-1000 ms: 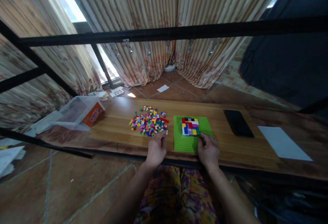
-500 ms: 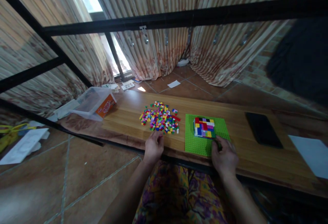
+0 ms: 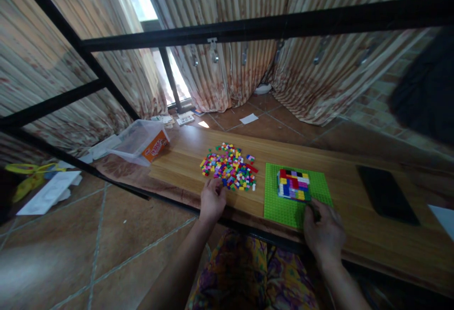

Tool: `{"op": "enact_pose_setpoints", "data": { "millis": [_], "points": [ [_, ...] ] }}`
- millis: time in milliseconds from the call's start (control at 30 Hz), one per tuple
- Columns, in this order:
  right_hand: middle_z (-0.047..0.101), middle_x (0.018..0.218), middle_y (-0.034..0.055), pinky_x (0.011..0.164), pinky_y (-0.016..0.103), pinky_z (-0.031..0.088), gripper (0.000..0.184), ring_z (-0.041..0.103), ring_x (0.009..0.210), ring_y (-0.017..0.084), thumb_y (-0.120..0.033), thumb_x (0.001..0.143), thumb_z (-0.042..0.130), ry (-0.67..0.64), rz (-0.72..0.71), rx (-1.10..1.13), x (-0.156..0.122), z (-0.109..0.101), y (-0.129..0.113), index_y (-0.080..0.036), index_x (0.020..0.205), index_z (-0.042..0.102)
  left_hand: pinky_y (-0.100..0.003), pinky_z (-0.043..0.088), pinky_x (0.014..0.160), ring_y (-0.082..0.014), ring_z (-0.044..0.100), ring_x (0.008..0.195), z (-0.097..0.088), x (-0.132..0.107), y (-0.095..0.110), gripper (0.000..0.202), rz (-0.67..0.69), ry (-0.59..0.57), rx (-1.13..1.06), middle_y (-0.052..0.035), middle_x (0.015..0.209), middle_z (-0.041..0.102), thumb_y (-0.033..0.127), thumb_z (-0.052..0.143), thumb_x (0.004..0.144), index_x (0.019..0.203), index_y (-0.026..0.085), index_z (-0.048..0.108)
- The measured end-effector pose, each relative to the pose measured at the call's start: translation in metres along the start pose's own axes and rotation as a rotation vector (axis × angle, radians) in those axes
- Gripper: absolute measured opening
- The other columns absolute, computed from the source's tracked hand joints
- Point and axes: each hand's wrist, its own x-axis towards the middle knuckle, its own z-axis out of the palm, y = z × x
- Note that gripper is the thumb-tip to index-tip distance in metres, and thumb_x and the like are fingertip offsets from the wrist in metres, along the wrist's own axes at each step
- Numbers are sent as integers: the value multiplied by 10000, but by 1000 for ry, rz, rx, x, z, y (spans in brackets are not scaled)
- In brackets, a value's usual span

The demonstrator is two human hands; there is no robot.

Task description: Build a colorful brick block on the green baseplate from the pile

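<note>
My left hand (image 3: 213, 200) is at the near left edge of a loose pile of small coloured toy bricks (image 3: 232, 164). Its fingers are curled together, and whatever they hold is too small to make out. To the right of the pile lies a green studded baseplate (image 3: 283, 214). A low rectangular block of multicoloured bricks (image 3: 293, 184) is built on it. My right hand (image 3: 324, 229) rests at the baseplate's near right corner, its fingers bent in close to the block. Something dark shows between thumb and fingers, but I cannot tell what.
A clear plastic tub (image 3: 140, 142) with an orange label stands at the left end of the wooden table (image 3: 184, 159). Toward the right lies a dark flat tablet-like slab (image 3: 386, 194), with white paper (image 3: 443, 218) beyond. A black metal bar (image 3: 248, 31) crosses in front of the curtains.
The whole view has shifted, so the table things appear farther right. Relative to the brick pile, my left hand has moved left and slightly forward. My right hand stays by the baseplate corner.
</note>
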Motion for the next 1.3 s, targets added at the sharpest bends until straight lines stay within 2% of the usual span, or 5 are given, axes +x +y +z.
{"op": "enact_pose_setpoints", "data": {
  "millis": [200, 467, 833, 1100, 1300],
  "points": [
    [680, 986, 137, 820, 389, 466, 370, 594, 925, 274, -377, 878, 433, -15, 10, -19, 0, 1, 1, -136, 1054, 653, -283, 535, 723, -133, 614, 727, -3, 1, 6, 251, 11, -45, 51, -65, 999, 615, 182, 594, 791, 1038, 178, 641],
    [679, 978, 131, 816, 387, 464, 348, 596, 922, 270, -364, 874, 440, -7, 11, -1, 1, -2, -2, -144, 1044, 651, -314, 517, 790, -211, 633, 903, 22, 8, 31, 295, 100, -119, 287, -83, 1092, 632, 336, 625, 817, 1089, 220, 641],
    [679, 982, 134, 832, 390, 468, 338, 596, 936, 268, -362, 884, 439, -4, 5, -3, 0, -1, -1, -146, 1043, 645, -312, 508, 815, -185, 636, 876, 8, 36, 8, 232, -24, -44, 114, -73, 953, 680, 168, 541, 830, 1024, 166, 667],
    [678, 974, 135, 828, 378, 472, 349, 598, 932, 267, -363, 891, 432, -5, 3, -16, 0, -2, -3, -133, 1041, 648, -290, 507, 807, -194, 635, 901, 27, 47, 47, 229, 248, -190, 345, -72, 1053, 657, 214, 552, 841, 1037, 224, 669],
    [675, 992, 128, 836, 383, 469, 347, 593, 948, 267, -369, 897, 421, -22, 9, -5, 0, -1, -3, -151, 1064, 633, -293, 514, 767, -210, 644, 885, 45, 56, 56, 170, 227, -269, 482, -104, 1035, 655, 246, 593, 810, 949, 189, 673]
  ]
}}
